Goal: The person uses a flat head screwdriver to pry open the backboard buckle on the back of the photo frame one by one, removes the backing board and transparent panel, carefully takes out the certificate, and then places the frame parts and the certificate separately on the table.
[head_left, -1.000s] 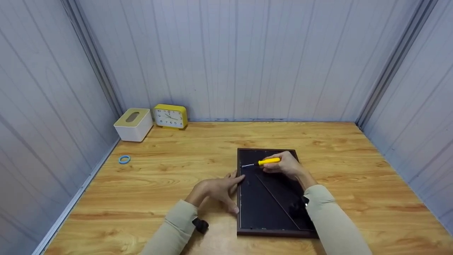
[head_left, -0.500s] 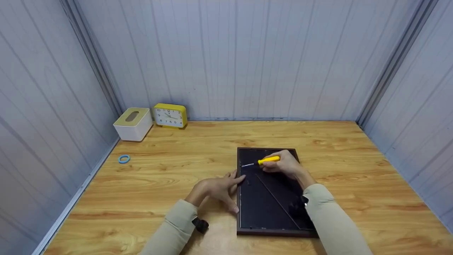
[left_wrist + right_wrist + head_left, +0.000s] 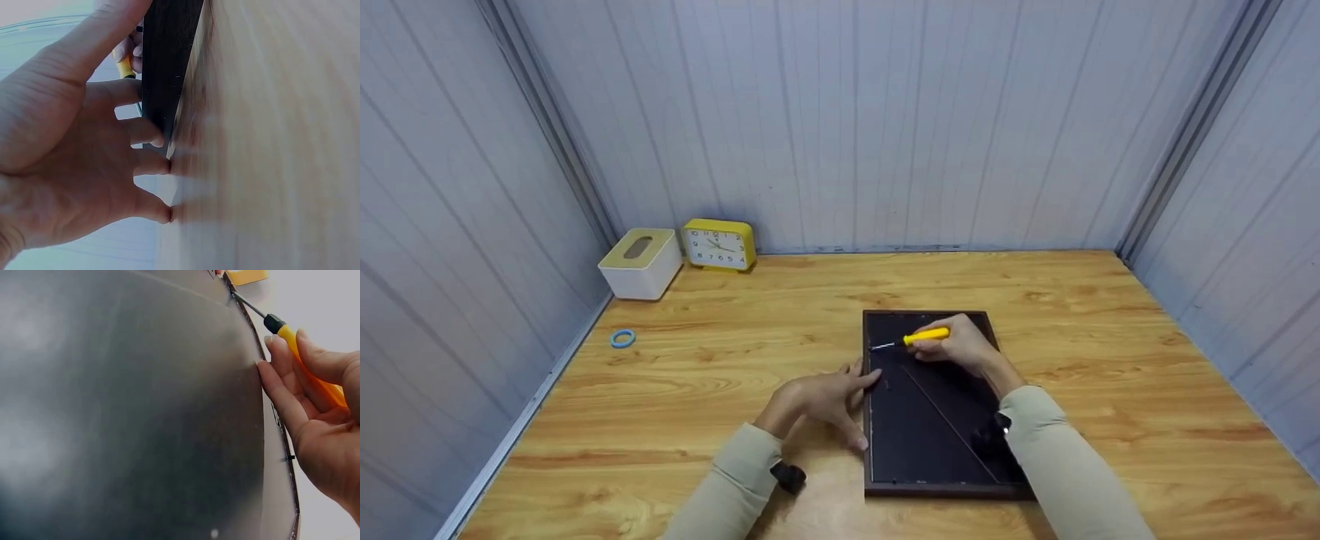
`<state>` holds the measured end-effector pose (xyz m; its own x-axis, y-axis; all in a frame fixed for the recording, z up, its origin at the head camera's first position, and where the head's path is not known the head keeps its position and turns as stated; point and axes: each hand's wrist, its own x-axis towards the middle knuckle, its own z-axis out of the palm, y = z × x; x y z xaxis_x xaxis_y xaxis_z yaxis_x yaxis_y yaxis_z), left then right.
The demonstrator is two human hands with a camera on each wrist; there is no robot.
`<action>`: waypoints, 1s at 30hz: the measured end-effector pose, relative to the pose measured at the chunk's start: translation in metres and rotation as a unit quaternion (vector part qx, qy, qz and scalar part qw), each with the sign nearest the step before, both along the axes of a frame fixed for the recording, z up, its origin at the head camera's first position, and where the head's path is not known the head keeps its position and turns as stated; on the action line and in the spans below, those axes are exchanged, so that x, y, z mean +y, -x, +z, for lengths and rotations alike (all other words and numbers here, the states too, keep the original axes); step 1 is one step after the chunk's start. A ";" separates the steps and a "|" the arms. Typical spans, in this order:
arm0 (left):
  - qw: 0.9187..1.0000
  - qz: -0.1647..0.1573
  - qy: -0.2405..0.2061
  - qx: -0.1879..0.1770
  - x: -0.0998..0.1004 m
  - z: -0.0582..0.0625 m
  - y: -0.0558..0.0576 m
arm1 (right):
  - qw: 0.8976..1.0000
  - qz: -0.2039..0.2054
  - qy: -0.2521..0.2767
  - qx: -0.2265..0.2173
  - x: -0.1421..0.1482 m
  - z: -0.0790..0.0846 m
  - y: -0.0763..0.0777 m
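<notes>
A dark picture frame (image 3: pixel 930 435) lies back side up on the wooden table, with a flap outlined on its black backing. My right hand (image 3: pixel 964 346) pinches the yellow handle of a screwdriver (image 3: pixel 926 336) between thumb and fingers. In the right wrist view, the screwdriver (image 3: pixel 256 306) has its metal tip at the frame's edge, and one fingertip touches the backing (image 3: pixel 169 399). My left hand (image 3: pixel 829 401) rests against the frame's left side, thumb and fingers spread. The left wrist view has the left hand's (image 3: pixel 84 140) fingertips on the frame's side (image 3: pixel 166 67) and the table.
A white tissue box (image 3: pixel 641 266) with a wood-look lid stands at the back left, beside a yellow alarm clock (image 3: pixel 720 246). In front of them lies a blue ring (image 3: pixel 622 339). Panelled walls enclose the table (image 3: pixel 720 322) at the back and both sides.
The right hand and screwdriver have shifted slightly left, bringing the tip nearer the frame's left edge. The left hand keeps its place against the frame.
</notes>
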<state>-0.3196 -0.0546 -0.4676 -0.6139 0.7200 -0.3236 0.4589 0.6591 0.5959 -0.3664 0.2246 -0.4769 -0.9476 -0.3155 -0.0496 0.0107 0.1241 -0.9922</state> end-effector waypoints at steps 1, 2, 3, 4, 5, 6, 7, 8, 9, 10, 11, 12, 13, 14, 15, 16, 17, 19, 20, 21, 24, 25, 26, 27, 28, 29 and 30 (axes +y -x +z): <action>1.000 0.001 -0.003 -0.003 0.000 0.000 0.000 | 1.000 0.002 -0.003 0.001 0.000 0.001 0.001; 1.000 0.003 -0.005 -0.005 0.000 0.000 0.000 | 1.000 0.004 -0.008 0.001 -0.001 0.002 0.001; 1.000 0.006 -0.006 -0.009 0.000 0.000 0.000 | 1.000 0.007 -0.014 0.002 -0.002 0.003 0.002; 1.000 0.008 -0.006 -0.010 0.000 0.001 -0.001 | 1.000 0.009 -0.022 0.003 -0.003 0.004 0.002; 1.000 0.009 -0.006 -0.012 -0.001 0.001 -0.001 | 0.999 0.014 -0.032 0.006 -0.004 0.006 0.002; 1.000 0.010 -0.006 -0.015 -0.001 0.001 -0.001 | 0.999 0.019 -0.045 0.009 -0.005 0.008 0.002; 1.000 0.010 -0.006 -0.015 -0.002 0.001 -0.001 | 0.998 0.025 -0.057 0.014 -0.007 0.011 0.001; 1.000 0.012 -0.006 -0.013 -0.002 0.002 -0.001 | 0.997 0.028 -0.069 0.018 -0.010 0.014 0.001; 1.000 0.017 -0.008 -0.012 -0.002 0.002 -0.001 | 0.996 0.033 -0.082 0.024 -0.012 0.018 0.000; 1.000 0.024 -0.014 -0.009 -0.002 0.002 -0.001 | 0.994 0.040 -0.097 0.033 -0.016 0.022 0.000; 0.999 0.032 -0.017 -0.002 -0.001 0.002 -0.002 | 0.992 0.049 -0.112 0.042 -0.019 0.027 -0.001; 0.999 0.040 -0.024 0.006 0.000 0.002 -0.002 | 0.989 0.058 -0.127 0.051 -0.022 0.032 -0.002; 0.998 0.049 -0.033 0.013 0.001 0.001 -0.002 | 0.986 0.066 -0.142 0.060 -0.026 0.036 -0.003; 0.997 0.058 -0.043 0.021 0.002 0.001 -0.003 | 0.982 0.073 -0.158 0.069 -0.029 0.041 -0.003; 0.996 0.063 -0.055 0.030 0.004 0.000 -0.003 | 0.978 0.080 -0.176 0.077 -0.032 0.045 -0.004; 0.995 0.066 -0.065 0.038 0.005 -0.001 -0.003 | 0.974 0.086 -0.193 0.085 -0.034 0.049 -0.004; 0.994 0.065 -0.074 0.045 0.007 -0.001 -0.002 | 0.969 0.092 -0.209 0.091 -0.037 0.053 -0.005; 0.992 0.062 -0.099 0.039 0.009 -0.002 -0.002 | 0.961 0.101 -0.235 0.102 -0.041 0.061 -0.005; 0.992 0.059 -0.107 0.035 0.010 -0.002 -0.001 | 0.957 0.106 -0.248 0.108 -0.044 0.064 -0.004; 0.991 0.057 -0.115 0.027 0.010 -0.003 -0.001 | 0.952 0.113 -0.260 0.115 -0.047 0.068 -0.004; 0.991 0.055 -0.124 0.005 0.011 -0.003 -0.001 | 0.937 0.133 -0.294 0.132 -0.057 0.077 -0.003; 0.991 0.054 -0.121 0.004 0.011 -0.004 -0.001 | 0.933 0.138 -0.304 0.137 -0.061 0.080 -0.002; 0.992 0.053 -0.116 0.009 0.011 -0.004 -0.001 | 0.927 0.142 -0.316 0.142 -0.065 0.083 -0.002; 0.992 0.052 -0.115 0.011 0.011 -0.005 -0.001 | 0.922 0.146 -0.327 0.146 -0.070 0.086 -0.002; 0.993 0.049 -0.108 0.017 0.011 -0.005 -0.002 | 0.917 0.150 -0.337 0.151 -0.074 0.088 -0.002; 0.993 0.047 -0.102 0.024 0.012 -0.006 -0.002 | 0.912 0.154 -0.347 0.156 -0.078 0.090 -0.002; 0.994 0.045 -0.098 0.029 0.012 -0.006 -0.003 | 0.907 0.157 -0.355 0.163 -0.082 0.092 -0.002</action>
<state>-0.3168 -0.0428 -0.4734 -0.6921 0.7070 -0.1454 0.4407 0.5735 0.6906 -0.3646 0.1425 -0.3853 -0.8168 -0.5715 -0.0787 -0.4165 0.6786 -0.6051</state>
